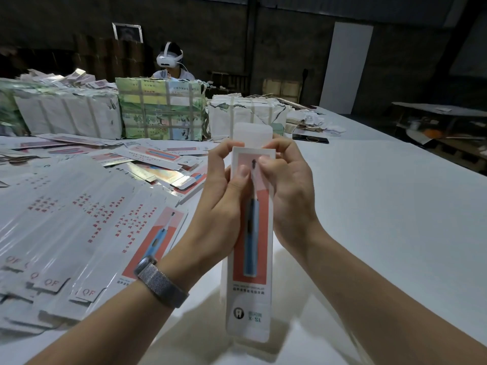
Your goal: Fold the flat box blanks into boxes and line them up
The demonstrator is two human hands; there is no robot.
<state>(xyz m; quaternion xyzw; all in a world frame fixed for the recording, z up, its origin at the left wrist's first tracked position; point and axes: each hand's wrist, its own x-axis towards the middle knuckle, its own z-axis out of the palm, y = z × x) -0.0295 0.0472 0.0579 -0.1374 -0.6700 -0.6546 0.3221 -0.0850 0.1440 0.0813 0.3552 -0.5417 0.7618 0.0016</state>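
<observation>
A long narrow white box blank (250,259) with a red panel and a blue toothbrush picture stands lengthwise above the table, held by both hands at its far end. My left hand (224,185) grips its left edge, thumb pressed on the printed face. My right hand (287,185) grips the right edge, thumb beside the other thumb. A plain white end flap (253,134) sticks up beyond my fingers. A fanned stack of flat blanks (79,227) lies on the left of the table.
Loose blanks (158,159) are scattered behind the stack. Strapped bundles of packaging (160,111) line the far edge, with a person in a white headset (170,59) behind them. A dark phone (311,139) lies far right. The white table (382,206) stretches right.
</observation>
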